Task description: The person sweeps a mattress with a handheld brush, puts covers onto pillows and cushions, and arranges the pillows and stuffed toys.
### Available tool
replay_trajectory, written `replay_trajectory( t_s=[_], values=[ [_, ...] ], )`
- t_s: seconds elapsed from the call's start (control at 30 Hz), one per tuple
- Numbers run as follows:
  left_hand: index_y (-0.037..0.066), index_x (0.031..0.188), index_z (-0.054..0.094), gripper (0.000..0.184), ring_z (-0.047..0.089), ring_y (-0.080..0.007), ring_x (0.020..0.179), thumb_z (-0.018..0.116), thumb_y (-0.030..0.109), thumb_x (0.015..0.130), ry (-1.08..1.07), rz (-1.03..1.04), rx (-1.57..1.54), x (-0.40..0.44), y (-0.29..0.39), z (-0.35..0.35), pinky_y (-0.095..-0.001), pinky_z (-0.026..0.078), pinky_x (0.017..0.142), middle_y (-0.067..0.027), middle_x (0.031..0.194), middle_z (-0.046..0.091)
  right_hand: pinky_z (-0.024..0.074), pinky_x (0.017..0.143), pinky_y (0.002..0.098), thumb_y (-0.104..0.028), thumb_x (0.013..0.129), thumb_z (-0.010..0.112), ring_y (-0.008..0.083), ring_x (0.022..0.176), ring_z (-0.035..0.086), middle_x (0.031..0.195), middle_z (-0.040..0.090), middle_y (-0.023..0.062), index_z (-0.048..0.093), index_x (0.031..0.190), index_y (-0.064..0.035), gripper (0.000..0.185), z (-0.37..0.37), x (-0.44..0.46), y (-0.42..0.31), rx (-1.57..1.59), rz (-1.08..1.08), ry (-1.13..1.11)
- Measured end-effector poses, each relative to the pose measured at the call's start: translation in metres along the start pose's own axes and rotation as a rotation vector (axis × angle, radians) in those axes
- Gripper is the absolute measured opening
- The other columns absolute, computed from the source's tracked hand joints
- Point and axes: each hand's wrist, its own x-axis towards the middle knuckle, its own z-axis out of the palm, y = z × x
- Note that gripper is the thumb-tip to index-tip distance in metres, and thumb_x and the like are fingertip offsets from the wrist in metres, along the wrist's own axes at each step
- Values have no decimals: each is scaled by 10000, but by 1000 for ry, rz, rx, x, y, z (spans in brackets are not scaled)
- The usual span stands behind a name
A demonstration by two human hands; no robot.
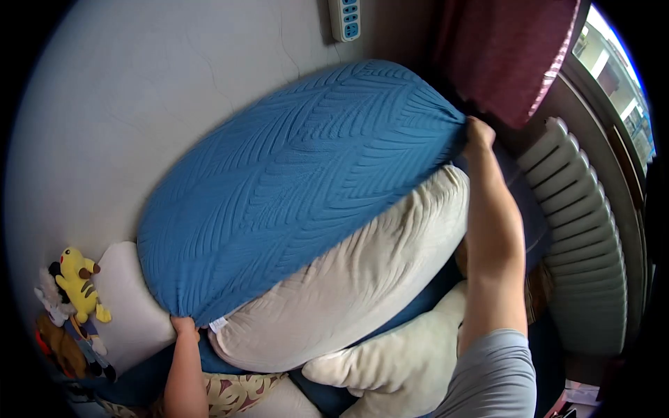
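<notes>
A blue, ribbed stretch cover (300,167) lies over the upper part of a large, rounded beige cushion (348,272), which tilts against the wall. The cushion's lower part shows bare. At the lower left, my left hand (184,325) is closed on the cover's edge, next to a small white tag (218,325). My right hand (479,134) grips the cover's edge at the upper right and pulls it into tight folds. Between my two hands the edge runs taut across the cushion. Whatever lies under the cover is hidden.
A yellow plush toy (80,282) and other soft toys sit at the left beside a white pillow (132,299). A cream, furry cushion (397,359) lies below. A radiator (582,230), a maroon curtain (502,56) and a window stand right. A power strip (345,19) is on the wall.
</notes>
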Motion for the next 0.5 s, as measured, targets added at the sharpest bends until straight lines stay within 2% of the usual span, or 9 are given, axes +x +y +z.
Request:
replay_trajectory(
  t_s=[0.03,0.07,0.13,0.17,0.27,0.3,0.4,0.43,0.5],
  values=[
    [236,1254,521,440,582,-179,746,567,469,883,-13,4,-9,11,-8,-4,-300,379,508,-3,986,647,529,705,357,-157,861,634,227,770,660,906,698,112,691,959,1,195,-9,17,6,-48,-60,-81],
    [246,1268,510,434,582,-172,765,548,461,893,-17,-8,-19,11,-8,1,-292,385,518,-8,1018,642,521,696,357,-153,844,638,221,775,660,890,699,108,691,943,-7,184,-24,39,18,-99,-116,-160],
    [266,1296,486,425,580,-158,801,511,446,912,-1,-30,-42,6,-9,1,-278,396,536,-17,1082,631,482,908,321,-154,830,627,209,1037,649,1027,716,155,702,1103,-51,301,-15,77,104,-579,-457,-57],
    [261,1338,443,481,568,-182,901,529,457,907,-9,-6,-80,12,-5,-1,-309,418,642,-27,1160,597,467,937,310,-179,834,625,177,1082,640,1095,705,154,694,1153,-95,337,-7,110,159,-365,-662,-48],
    [248,1464,312,678,532,-252,1200,581,490,891,-50,9,-177,23,-24,-7,-402,485,957,-57,1395,495,502,815,304,-229,827,663,209,910,664,955,718,169,704,1044,24,336,-8,84,134,-223,-271,-220],
    [248,1470,301,658,537,-258,1197,572,454,907,-156,15,-162,29,-26,-10,-420,466,994,-60,1381,509,507,753,305,-261,827,687,216,844,658,894,712,164,689,1010,62,372,-8,131,163,-264,-379,-198],
    [231,1464,311,633,545,-260,1188,563,428,918,-106,81,-206,-10,-5,12,-430,484,963,-68,1368,518,506,748,309,-319,828,700,211,842,662,890,715,152,700,967,51,394,-10,138,172,-269,-517,-150],
    [226,1461,314,620,553,-260,1176,561,409,923,-138,117,-187,5,-12,9,-429,496,940,-74,1367,517,505,753,321,-397,865,660,231,836,664,890,716,157,690,956,75,481,-18,89,145,-393,-454,-124],
    [205,1450,336,591,577,-259,1135,563,368,929,-149,132,-217,18,-23,2,-424,516,891,-80,1345,533,502,772,323,-430,899,614,249,833,663,878,714,161,681,957,87,524,-31,57,139,-551,-487,-126]
  ],
)
